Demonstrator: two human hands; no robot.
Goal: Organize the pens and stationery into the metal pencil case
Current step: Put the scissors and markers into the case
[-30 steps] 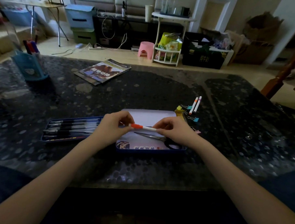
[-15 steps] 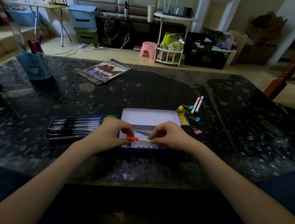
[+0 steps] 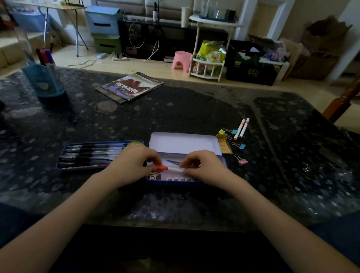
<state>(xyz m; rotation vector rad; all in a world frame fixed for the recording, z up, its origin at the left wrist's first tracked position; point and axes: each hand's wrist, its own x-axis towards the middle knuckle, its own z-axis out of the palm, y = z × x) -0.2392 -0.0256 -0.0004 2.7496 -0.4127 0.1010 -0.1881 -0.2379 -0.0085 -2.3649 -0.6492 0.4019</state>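
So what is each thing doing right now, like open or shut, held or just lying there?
Pencil case: open, scissors inside.
Orange-capped pen: capped, held level over the case.
Left hand: pinching the cap end.
Right hand: pinching the other end.
Two pens: capped, lying loose on the table.
Pen tray: full of pens.

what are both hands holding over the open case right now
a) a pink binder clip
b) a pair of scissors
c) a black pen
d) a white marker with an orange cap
d: the left hand pinches the orange cap end and the right hand the white barrel of the marker, held level above the metal pencil case; the scissors lie inside it.
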